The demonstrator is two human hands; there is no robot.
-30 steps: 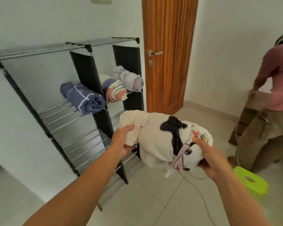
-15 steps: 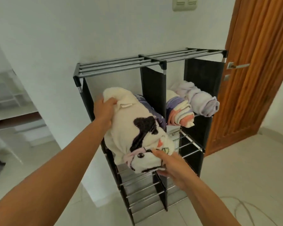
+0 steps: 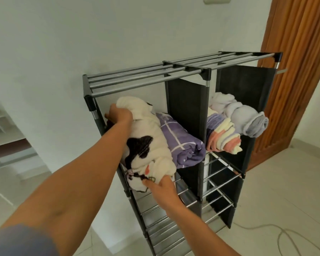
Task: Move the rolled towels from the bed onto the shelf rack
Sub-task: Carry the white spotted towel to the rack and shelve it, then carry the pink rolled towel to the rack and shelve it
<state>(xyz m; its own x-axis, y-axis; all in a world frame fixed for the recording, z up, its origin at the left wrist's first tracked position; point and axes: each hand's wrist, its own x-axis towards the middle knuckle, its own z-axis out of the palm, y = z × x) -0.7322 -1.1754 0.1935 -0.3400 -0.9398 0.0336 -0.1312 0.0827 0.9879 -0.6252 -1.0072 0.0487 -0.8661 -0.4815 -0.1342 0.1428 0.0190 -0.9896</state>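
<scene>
1. The person's left hand [image 3: 119, 115] is curling its fingers round the back end of the cream towel [image 3: 148, 145], deep inside the shelf rack [image 3: 146, 74], just under the top bars and close against the left post.
2. The right hand [image 3: 160, 184] is pinching the towel's front end, which is hanging past the front edge of the rail.
3. The cream towel is lying in the upper left compartment, touching the purple towel [image 3: 181, 145] beside it, which is filling the room up to the black divider.
4. In the right compartment a striped towel [image 3: 222, 137] and a pale lilac towel [image 3: 247, 121] are lying side by side, touching.
5. The lower rails are standing bare, and a wooden door [image 3: 295, 71] is standing just right of the rack
</scene>
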